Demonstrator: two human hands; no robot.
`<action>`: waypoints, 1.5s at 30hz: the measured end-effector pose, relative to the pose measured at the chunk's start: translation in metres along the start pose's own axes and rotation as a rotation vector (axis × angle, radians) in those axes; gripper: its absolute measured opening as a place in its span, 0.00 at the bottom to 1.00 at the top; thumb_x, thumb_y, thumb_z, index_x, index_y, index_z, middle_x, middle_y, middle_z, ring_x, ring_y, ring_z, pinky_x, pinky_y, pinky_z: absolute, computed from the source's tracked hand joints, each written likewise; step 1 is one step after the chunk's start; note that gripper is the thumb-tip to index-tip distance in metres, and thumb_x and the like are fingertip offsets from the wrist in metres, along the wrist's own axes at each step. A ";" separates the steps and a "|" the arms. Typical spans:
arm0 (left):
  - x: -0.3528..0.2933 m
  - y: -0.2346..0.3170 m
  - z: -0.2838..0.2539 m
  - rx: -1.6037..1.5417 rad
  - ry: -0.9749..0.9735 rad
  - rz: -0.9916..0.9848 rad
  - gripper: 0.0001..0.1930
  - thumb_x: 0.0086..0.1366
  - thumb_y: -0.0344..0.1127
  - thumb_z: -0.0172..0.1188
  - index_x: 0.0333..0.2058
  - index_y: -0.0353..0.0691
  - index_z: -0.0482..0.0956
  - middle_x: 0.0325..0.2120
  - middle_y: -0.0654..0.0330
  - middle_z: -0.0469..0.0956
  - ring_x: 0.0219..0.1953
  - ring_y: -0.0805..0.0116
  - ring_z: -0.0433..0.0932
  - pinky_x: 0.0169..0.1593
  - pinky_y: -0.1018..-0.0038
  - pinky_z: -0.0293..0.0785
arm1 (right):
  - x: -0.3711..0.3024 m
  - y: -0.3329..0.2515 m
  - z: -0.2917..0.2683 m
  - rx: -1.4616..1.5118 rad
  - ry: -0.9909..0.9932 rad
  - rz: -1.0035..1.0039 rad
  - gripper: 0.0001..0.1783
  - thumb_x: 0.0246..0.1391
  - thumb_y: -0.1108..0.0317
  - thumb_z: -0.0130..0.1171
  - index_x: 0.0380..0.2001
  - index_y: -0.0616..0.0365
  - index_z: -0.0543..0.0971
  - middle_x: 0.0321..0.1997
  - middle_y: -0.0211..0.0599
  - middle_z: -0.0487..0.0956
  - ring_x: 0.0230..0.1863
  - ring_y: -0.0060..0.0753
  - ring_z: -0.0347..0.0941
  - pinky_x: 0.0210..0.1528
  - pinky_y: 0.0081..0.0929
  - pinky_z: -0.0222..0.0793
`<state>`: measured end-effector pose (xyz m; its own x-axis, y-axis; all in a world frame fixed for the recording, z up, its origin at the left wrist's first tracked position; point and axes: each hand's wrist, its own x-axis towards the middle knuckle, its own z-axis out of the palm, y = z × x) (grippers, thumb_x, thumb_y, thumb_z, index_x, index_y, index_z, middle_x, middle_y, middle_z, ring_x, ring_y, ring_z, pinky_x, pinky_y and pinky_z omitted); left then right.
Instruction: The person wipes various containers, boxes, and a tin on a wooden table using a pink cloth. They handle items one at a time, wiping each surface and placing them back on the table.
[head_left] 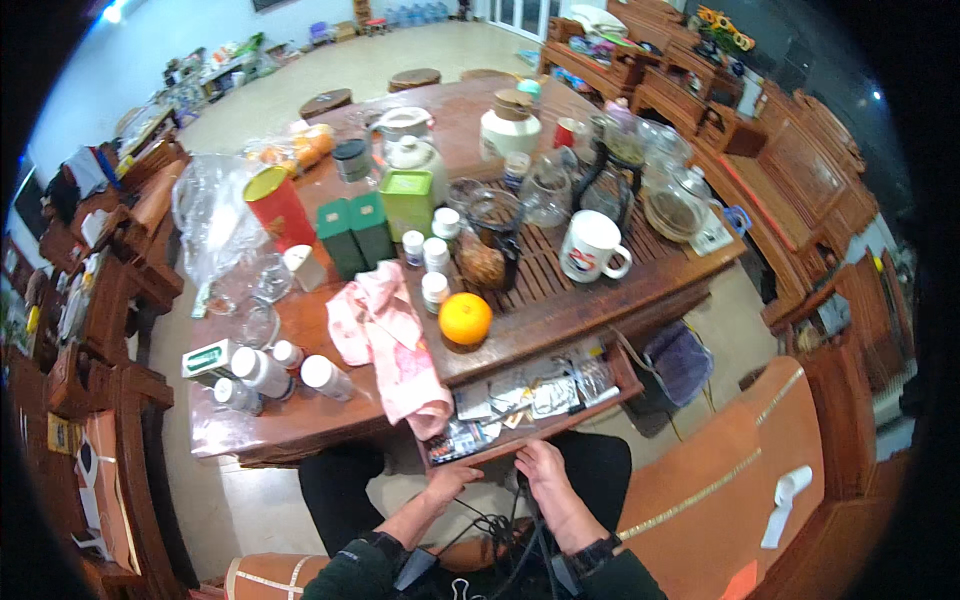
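Observation:
A drawer (pixel 610 403) stands pulled out from the wooden tea table, filled with small packets, cards and other little items. My right hand (pixel 541 466) has its fingers bent against the drawer's front edge. Just left of it, my left hand (pixel 452 484) lies at the underside of the same front panel, fingers stretched toward the right. A pink towel (pixel 385 345) drapes off the tabletop over the drawer's left corner. Above the drawer, an orange (pixel 465 319) rests near the table edge. Black cables (pixel 497 530) hang between my forearms.
On the table (pixel 300 425) stand white bottles (pixel 262 372), green tins (pixel 370 234), a red canister (pixel 278 207), a white mug (pixel 592 247) and glass teapots (pixel 675 207). A bin with a dark liner (pixel 680 362) sits right of the drawer. A brown bench (pixel 690 490) lies at the right.

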<state>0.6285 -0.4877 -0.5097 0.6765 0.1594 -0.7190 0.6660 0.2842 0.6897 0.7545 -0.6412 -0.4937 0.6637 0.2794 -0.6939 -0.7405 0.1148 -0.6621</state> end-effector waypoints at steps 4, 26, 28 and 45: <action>0.015 -0.003 -0.006 -0.043 -0.005 0.092 0.16 0.64 0.41 0.55 0.44 0.38 0.81 0.42 0.61 0.79 0.44 0.71 0.72 0.48 0.73 0.67 | 0.014 -0.007 0.002 -0.028 -0.024 -0.025 0.07 0.52 0.61 0.57 0.28 0.51 0.75 0.33 0.32 0.76 0.42 0.35 0.74 0.47 0.37 0.69; -0.074 0.159 -0.091 -0.026 -0.354 0.347 0.23 0.69 0.38 0.51 0.60 0.35 0.64 0.54 0.56 0.72 0.52 0.70 0.72 0.58 0.73 0.65 | 0.059 -0.073 0.060 -0.460 -0.434 0.180 0.07 0.55 0.61 0.56 0.33 0.51 0.78 0.30 0.27 0.79 0.30 0.23 0.75 0.30 0.22 0.70; -0.088 0.195 -0.126 0.113 -0.244 0.535 0.23 0.68 0.36 0.53 0.59 0.35 0.65 0.51 0.57 0.74 0.53 0.69 0.71 0.58 0.73 0.65 | 0.022 -0.086 0.079 -0.983 -0.519 0.125 0.15 0.58 0.57 0.55 0.40 0.56 0.80 0.35 0.34 0.82 0.35 0.26 0.78 0.35 0.25 0.74; 0.054 0.366 -0.294 1.492 0.736 0.437 0.61 0.36 0.47 0.74 0.67 0.43 0.45 0.66 0.47 0.49 0.66 0.48 0.52 0.65 0.50 0.51 | 0.083 -0.048 0.323 -1.808 -0.329 -1.207 0.38 0.45 0.53 0.64 0.60 0.45 0.65 0.67 0.55 0.54 0.63 0.62 0.55 0.61 0.55 0.53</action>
<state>0.8166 -0.0974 -0.3219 0.8819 0.4674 -0.0620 0.4683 -0.8835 0.0014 0.8107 -0.3153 -0.4278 0.4189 0.9057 0.0646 0.8894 -0.3949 -0.2304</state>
